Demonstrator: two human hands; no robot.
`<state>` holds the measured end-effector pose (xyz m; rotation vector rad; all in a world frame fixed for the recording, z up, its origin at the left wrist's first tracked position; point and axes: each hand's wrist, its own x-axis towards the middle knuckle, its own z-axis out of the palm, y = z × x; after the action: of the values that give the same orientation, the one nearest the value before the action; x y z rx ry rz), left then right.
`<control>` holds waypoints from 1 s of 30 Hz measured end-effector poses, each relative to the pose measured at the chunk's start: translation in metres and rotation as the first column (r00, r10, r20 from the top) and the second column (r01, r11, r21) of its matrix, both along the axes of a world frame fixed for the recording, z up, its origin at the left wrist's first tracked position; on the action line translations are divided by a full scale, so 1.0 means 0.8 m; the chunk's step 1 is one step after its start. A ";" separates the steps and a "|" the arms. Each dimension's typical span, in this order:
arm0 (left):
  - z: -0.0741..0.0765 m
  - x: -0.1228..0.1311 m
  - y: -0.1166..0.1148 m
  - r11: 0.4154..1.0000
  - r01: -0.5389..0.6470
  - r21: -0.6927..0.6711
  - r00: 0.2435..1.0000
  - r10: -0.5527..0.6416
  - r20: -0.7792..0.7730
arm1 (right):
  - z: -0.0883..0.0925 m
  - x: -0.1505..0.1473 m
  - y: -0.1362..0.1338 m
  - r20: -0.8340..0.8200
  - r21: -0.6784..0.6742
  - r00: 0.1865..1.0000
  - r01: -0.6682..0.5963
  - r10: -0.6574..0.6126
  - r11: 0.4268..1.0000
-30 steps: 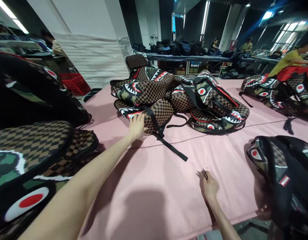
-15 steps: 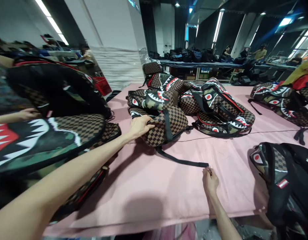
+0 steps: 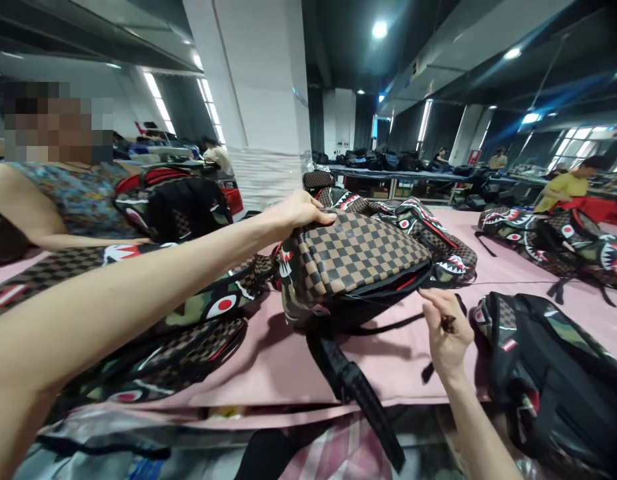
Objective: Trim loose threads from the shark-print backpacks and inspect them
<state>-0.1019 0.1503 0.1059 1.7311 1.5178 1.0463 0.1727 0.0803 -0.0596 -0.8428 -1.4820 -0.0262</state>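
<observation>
My left hand (image 3: 295, 210) grips the top edge of a brown checkered backpack (image 3: 355, 257) with a shark-mouth print and holds it up above the pink table (image 3: 288, 363). Its black strap (image 3: 358, 393) hangs down over the table's near edge. My right hand (image 3: 445, 330) is closed at the bag's lower right corner, pinching a small dark tool and touching the bag's edge.
Matching backpacks lie all round: a stack at left (image 3: 188, 313), a pile behind (image 3: 428, 233), one at right (image 3: 548, 367), more at far right (image 3: 553, 243). A person sits at left (image 3: 53, 200); a person in yellow (image 3: 568, 187) works at right. A white pillar (image 3: 258, 100) stands behind.
My left hand has lifted the checkered backpack off the table and drawn it toward me. My right hand rose from the strap end to the bag's lower corner. The view tilted upward.
</observation>
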 end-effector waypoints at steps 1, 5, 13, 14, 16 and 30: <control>0.011 0.002 -0.007 0.999 0.029 -0.031 0.999 -0.028 0.018 | 0.023 -0.006 -0.011 0.102 0.054 0.995 -0.020 0.015 0.998; 0.030 -0.011 -0.007 0.991 0.108 -0.080 0.994 -0.109 -0.009 | 0.076 -0.029 -0.031 0.344 0.168 0.939 -0.056 -0.006 0.984; -0.020 -0.079 -0.014 0.939 -0.093 0.330 0.971 0.159 -0.180 | 0.071 -0.101 -0.025 0.409 0.109 0.912 -0.087 0.036 0.990; -0.021 -0.083 -0.031 0.876 -0.092 0.474 0.957 0.208 -0.200 | 0.071 -0.107 -0.023 0.399 0.105 0.916 -0.075 0.027 0.992; -0.024 -0.085 -0.067 0.742 0.072 0.667 0.937 0.178 -0.299 | 0.072 -0.115 -0.020 0.381 0.111 0.924 -0.041 -0.004 0.993; -0.040 -0.064 -0.134 0.644 0.350 0.680 0.772 0.213 -0.599 | 0.079 -0.110 -0.019 0.424 0.104 0.906 -0.042 -0.006 0.994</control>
<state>-0.1533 0.0433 0.0736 2.9986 1.4098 1.2316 0.0849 0.0654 0.0038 -0.7611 -1.8783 -0.2933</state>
